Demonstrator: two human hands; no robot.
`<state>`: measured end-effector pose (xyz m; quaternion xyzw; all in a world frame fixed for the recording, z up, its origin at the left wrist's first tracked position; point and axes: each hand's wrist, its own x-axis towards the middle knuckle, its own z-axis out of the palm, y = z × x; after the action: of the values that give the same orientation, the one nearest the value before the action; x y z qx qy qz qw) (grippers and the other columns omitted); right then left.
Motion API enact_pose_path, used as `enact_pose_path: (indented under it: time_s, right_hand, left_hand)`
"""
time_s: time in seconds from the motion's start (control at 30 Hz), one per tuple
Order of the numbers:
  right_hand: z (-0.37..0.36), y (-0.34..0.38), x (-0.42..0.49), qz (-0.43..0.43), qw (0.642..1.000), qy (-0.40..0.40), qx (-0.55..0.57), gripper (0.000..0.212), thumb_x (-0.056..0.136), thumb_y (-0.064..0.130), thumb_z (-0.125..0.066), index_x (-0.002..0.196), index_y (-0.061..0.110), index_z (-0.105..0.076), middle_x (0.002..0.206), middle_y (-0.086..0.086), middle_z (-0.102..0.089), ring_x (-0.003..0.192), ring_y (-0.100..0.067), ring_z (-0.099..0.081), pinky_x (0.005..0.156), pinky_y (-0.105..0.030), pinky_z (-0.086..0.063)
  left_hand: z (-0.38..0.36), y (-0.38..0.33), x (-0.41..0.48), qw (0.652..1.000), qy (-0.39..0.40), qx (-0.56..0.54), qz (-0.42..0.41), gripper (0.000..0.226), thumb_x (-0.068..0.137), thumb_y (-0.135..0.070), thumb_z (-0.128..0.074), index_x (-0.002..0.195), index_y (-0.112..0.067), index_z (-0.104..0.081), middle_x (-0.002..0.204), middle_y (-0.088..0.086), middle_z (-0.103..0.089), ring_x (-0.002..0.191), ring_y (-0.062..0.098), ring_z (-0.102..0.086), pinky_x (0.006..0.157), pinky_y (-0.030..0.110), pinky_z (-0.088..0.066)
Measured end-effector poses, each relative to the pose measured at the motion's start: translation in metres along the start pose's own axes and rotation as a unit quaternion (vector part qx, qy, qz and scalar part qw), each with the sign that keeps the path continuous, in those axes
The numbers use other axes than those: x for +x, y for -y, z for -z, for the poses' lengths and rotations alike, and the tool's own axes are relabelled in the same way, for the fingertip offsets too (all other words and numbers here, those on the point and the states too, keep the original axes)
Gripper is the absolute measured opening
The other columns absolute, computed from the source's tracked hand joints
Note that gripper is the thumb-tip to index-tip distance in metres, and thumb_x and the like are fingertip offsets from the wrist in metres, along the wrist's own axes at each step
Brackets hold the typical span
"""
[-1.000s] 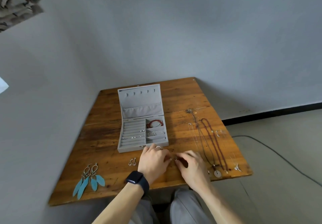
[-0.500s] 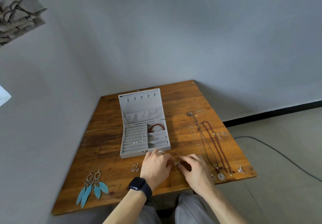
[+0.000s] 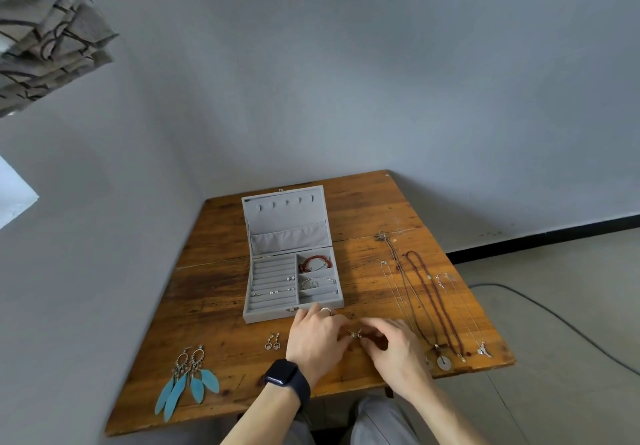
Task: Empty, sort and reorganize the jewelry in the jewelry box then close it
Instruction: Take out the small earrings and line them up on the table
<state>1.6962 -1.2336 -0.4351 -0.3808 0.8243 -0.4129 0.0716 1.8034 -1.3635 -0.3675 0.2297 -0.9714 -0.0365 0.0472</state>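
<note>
Lower centre of the frame: the left hand (image 3: 317, 337) and right hand (image 3: 394, 346) each keep a pinching grip on a small silver piece (image 3: 355, 333) at the worktop (image 3: 214, 306), just before the open jewelry box (image 3: 266, 314). Necklaces (image 3: 437, 306) lie sorted at right. The step looks like refilling. Next, the piece needs a careful carry to a compartment.

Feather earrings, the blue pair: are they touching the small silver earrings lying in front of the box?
Apart. The head view shows bare table between the blue feather earrings and the small silver earrings.
</note>
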Motion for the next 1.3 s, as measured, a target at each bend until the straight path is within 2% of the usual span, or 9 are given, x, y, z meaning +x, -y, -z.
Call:
enact_pose_path:
  time_s: [0.07, 0.27, 0.43, 0.63, 0.77, 0.9, 1.03, 1.17, 1.3]
  right_hand:
    - [0.0, 0.001, 0.0, 0.002, 1.0, 0.001, -0.003, 0.037, 0.086, 0.028, -0.073, 0.121, 0.037, -0.065, 0.103, 0.027, -0.064, 0.096, 0.004, -0.051, 0.083, -0.016, -0.045]
    - [0.002, 0.004, -0.003, 0.001, 1.0, 0.0, -0.015, 0.034, 0.085, 0.028, -0.074, 0.118, 0.035, -0.066, 0.097, 0.028, -0.062, 0.093, 0.004, -0.052, 0.076, -0.008, -0.037]
    - [0.008, 0.01, -0.001, 0.015, 0.999, 0.024, -0.026, 0.035, 0.087, 0.025, -0.072, 0.12, 0.034, -0.065, 0.106, 0.024, -0.058, 0.1, 0.0, -0.053, 0.09, -0.02, -0.047]
    - [0.014, 0.037, 0.013, 0.074, 0.995, 0.048, -0.037, 0.03, 0.09, 0.028, -0.066, 0.119, 0.036, -0.064, 0.116, 0.025, -0.055, 0.109, 0.003, -0.053, 0.094, -0.014, -0.043]
    - [0.01, 0.067, 0.04, 0.114, 0.992, 0.05, -0.034, 0.024, 0.092, 0.031, -0.064, 0.116, 0.033, -0.068, 0.113, 0.023, -0.056, 0.108, 0.003, -0.053, 0.094, -0.014, -0.043]
    - [-0.004, 0.09, 0.077, 0.149, 0.984, 0.066, -0.071, 0.024, 0.094, 0.033, -0.061, 0.117, 0.03, -0.068, 0.114, 0.019, -0.057, 0.105, 0.002, -0.047, 0.085, -0.004, -0.031]
    - [-0.023, 0.105, 0.113, 0.176, 0.975, 0.076, -0.114, 0.028, 0.096, 0.034, -0.058, 0.121, 0.028, -0.067, 0.119, 0.014, -0.059, 0.103, -0.003, -0.043, 0.09, -0.01, -0.031]
    - [-0.046, 0.108, 0.141, 0.172, 0.968, 0.104, -0.153, 0.033, 0.098, 0.037, -0.053, 0.128, 0.028, -0.064, 0.125, 0.01, -0.058, 0.116, -0.01, -0.048, 0.1, -0.02, -0.041]
    - [-0.062, 0.105, 0.158, 0.183, 0.957, 0.124, -0.19, 0.032, 0.098, 0.033, -0.055, 0.127, 0.025, -0.067, 0.125, 0.008, -0.059, 0.116, -0.013, -0.049, 0.102, -0.026, -0.044]
  left_hand:
    - [0.0, 0.002, -0.001, 1.0, 0.002, 0.007, 0.002, 0.032, 0.099, -0.045, -0.05, 0.125, -0.034, -0.065, 0.123, -0.009, -0.063, 0.119, 0.014, -0.046, 0.104, 0.031, -0.031]
    - [0.002, 0.008, -0.006, 1.0, -0.003, -0.006, 0.013, 0.028, 0.099, -0.044, -0.05, 0.12, -0.036, -0.066, 0.119, -0.011, -0.064, 0.119, 0.012, -0.047, 0.104, 0.031, -0.032]
    - [0.008, 0.019, -0.01, 0.999, -0.03, -0.015, 0.024, 0.03, 0.098, -0.044, -0.046, 0.121, -0.036, -0.065, 0.12, -0.013, -0.064, 0.117, 0.011, -0.048, 0.102, 0.029, -0.033]
    - [0.029, 0.059, -0.015, 0.994, -0.086, -0.032, 0.058, 0.028, 0.098, -0.041, -0.048, 0.117, -0.036, -0.067, 0.115, -0.014, -0.067, 0.114, 0.01, -0.052, 0.101, 0.03, -0.034]
    - [0.037, 0.091, -0.01, 0.99, -0.099, -0.04, 0.097, 0.026, 0.097, -0.041, -0.052, 0.117, -0.036, -0.067, 0.114, -0.012, -0.068, 0.113, 0.012, -0.054, 0.099, 0.032, -0.036]
    - [0.041, 0.117, 0.006, 0.988, -0.08, -0.033, 0.13, 0.028, 0.098, -0.039, -0.049, 0.12, -0.033, -0.065, 0.119, -0.009, -0.066, 0.116, 0.014, -0.051, 0.101, 0.033, -0.035]
    - [0.038, 0.133, 0.03, 0.987, -0.063, -0.029, 0.143, 0.032, 0.096, -0.035, -0.049, 0.125, -0.032, -0.062, 0.126, -0.005, -0.063, 0.12, 0.017, -0.049, 0.103, 0.036, -0.035]
    - [0.028, 0.138, 0.053, 0.989, -0.055, -0.018, 0.137, 0.032, 0.097, -0.034, -0.05, 0.127, -0.031, -0.061, 0.129, -0.003, -0.062, 0.123, 0.02, -0.048, 0.104, 0.038, -0.034]
    - [0.018, 0.143, 0.067, 0.99, -0.053, -0.024, 0.132, 0.031, 0.097, -0.036, -0.051, 0.124, -0.033, -0.064, 0.129, -0.002, -0.061, 0.128, 0.021, -0.045, 0.104, 0.039, -0.034]
